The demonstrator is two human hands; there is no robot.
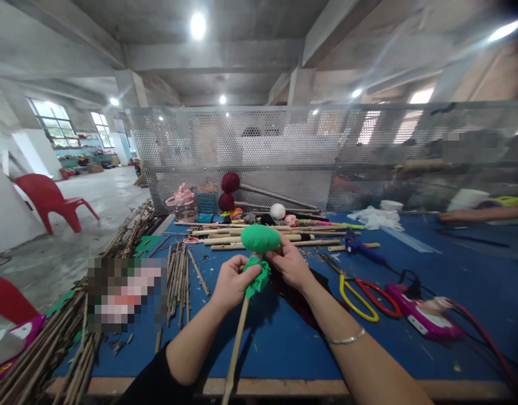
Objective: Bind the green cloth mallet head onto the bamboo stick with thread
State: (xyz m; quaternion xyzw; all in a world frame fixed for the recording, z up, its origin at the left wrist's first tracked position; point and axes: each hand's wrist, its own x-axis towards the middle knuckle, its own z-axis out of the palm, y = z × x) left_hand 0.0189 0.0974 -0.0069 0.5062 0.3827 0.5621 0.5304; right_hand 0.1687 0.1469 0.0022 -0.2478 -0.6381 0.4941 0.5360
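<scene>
A rounded green cloth head [260,239] sits on top of a thin wooden stick [237,346], and gathered green fabric [257,277] flares out below it. My left hand [233,281] is closed round the neck of the stick, thumb pressed on the gathered fabric. My right hand [289,263] pinches at the right underside of the green head, its fingertips partly hidden behind it. The stick slants down to the table's front edge. Dark red cloth [296,295] lies beneath my right forearm.
Scissors with yellow and red handles [360,298], a blue glue gun [364,250] and a magenta power strip [427,318] lie at the right. Bundled twigs [178,281] are at the left. Wooden sticks [259,239] and dark red balls [230,183] lie behind. A person's arm [486,214] reaches in far right.
</scene>
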